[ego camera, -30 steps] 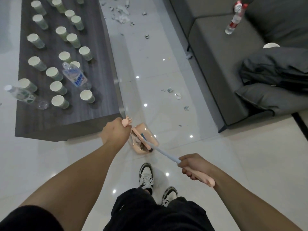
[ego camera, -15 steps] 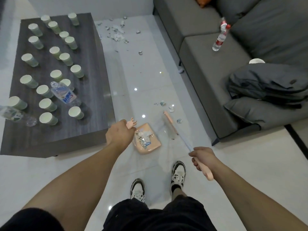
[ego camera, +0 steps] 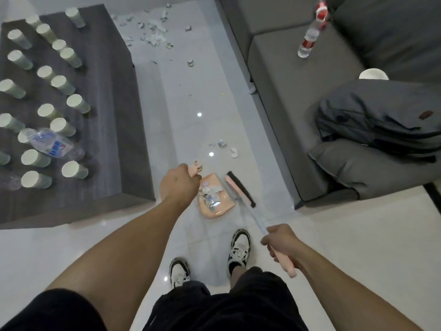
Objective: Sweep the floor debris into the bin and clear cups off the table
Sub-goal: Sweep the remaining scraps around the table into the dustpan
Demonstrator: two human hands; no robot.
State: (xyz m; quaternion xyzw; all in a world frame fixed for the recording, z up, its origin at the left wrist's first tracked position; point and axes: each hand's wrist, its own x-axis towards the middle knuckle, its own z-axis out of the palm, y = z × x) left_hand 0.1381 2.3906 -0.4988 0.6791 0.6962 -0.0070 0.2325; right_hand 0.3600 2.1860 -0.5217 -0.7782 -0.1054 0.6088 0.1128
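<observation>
My left hand (ego camera: pixel 177 185) is closed around the pink handle of the dustpan (ego camera: pixel 213 201), its grip wrapped tight near the forked top end. The pan sits on the white floor (ego camera: pixel 334 247) just ahead of my two sneakers (ego camera: pixel 239 249), and it holds a small heap of pale scraps. My right hand (ego camera: pixel 280 242) is closed on the broom (ego camera: pixel 239 188) by its long handle, the pink end sticking out below my fist. The broom head lies just beside the right edge of the pan, touching or nearly so; I cannot tell which.

A few bits of debris (ego camera: pixel 225 146) lie near the sofa side, just beyond the pan: I count about four pieces. A larger scatter (ego camera: pixel 152 35) lies far up the floor by the bench's far corner, too many and too small to count.

On the dark bench (ego camera: pixel 119 115) to my left stand paper cups (ego camera: pixel 74 169), all upright; I count about eighteen, some cut by the frame edge. One clear plastic bottle (ego camera: pixel 51 144) lies on its side among them, and a second is faintly visible at the near left edge.

On the grey sofa (ego camera: pixel 298 96) lies one bottle with a red label (ego camera: pixel 310 39), one dark backpack (ego camera: pixel 381 123) and one cushion (ego camera: pixel 370 168) under it.
</observation>
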